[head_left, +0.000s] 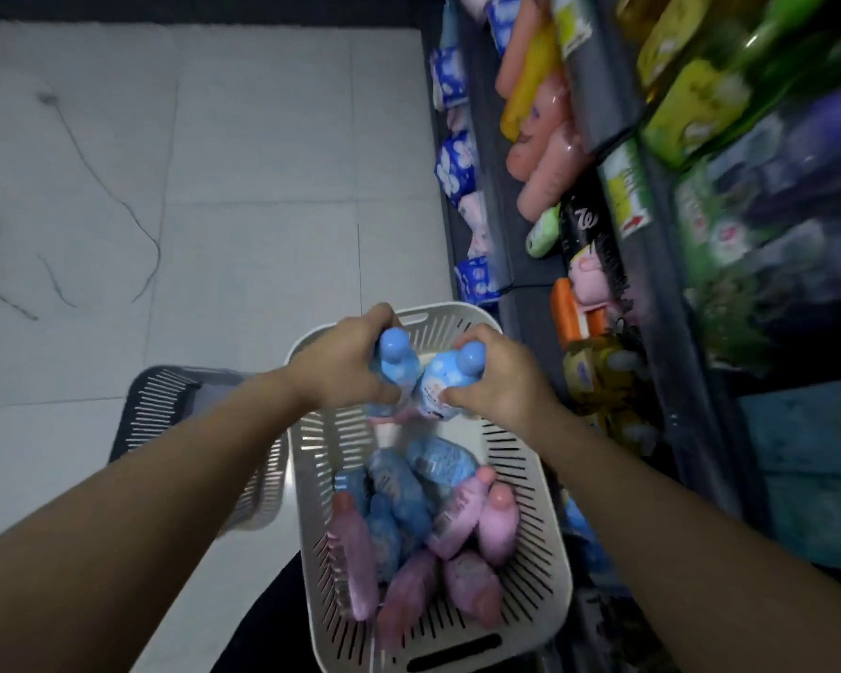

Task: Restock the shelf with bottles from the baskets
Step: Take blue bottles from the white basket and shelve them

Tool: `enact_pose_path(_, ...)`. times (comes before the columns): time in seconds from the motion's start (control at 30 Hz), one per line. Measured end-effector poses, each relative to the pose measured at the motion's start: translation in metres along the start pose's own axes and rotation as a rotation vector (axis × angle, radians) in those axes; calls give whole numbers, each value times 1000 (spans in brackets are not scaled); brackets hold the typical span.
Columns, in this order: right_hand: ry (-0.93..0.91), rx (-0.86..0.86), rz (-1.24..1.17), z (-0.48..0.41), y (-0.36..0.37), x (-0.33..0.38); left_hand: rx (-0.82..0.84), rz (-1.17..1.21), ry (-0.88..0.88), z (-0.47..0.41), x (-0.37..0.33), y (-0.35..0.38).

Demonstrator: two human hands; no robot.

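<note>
Your left hand (345, 366) is curled round the left blue bottle (395, 364). The fingers wrap its body, and the blue cap points toward you above the thumb. Your right hand (501, 381) is curled round the right blue bottle (445, 388) in the same way, with its cap tilted toward the shelf side. The two held bottles touch, or very nearly touch, at their lower ends, which point down into the far end of the white basket (549, 527).

The white basket stands on the floor (214, 187), just beside the shelf (666, 284) on your right. In its near half, more blue bottles (399, 493) and several pink bottles (498, 522) lie on their sides in a loose heap, touching one another. A second basket (166, 386) with a dark rim stands on the left, against the white basket, and your left forearm partly hides it. You cannot tell what it contains.

The shelf carries peach-coloured bottles (545, 153) on a middle tier and blue-and-white packets (455, 167) along the lowest tier. Goods on the higher tiers are blurred.
</note>
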State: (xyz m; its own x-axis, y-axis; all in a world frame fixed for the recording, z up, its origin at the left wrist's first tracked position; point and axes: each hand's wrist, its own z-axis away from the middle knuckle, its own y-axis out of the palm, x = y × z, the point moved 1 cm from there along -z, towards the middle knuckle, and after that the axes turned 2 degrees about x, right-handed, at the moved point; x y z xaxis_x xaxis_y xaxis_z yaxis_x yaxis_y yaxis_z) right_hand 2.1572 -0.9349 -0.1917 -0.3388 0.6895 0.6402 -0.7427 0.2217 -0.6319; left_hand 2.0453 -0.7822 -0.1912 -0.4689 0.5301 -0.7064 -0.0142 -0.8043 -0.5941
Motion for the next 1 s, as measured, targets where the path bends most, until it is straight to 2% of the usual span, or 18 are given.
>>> enact_pose_path(0.1,-31,14,19,27,-37,28,-66,59,71,30,-49,-30)
enact_pose_path(0.23,-184,-1,103,71,-97,74,-145,28,180,68,-109,-72)
enact_pose_path(0.47,-394,-120,223,167,-192,154,-260,11,369,148,-215,-148)
enact_pose_path(0.73,-443,-294,312,291,-228,208,-104,-32,660,230,-300,-192)
enact_pose_path(1.0,-245,-518,308,431,-212,187,180,-57,944,292,-356,-151)
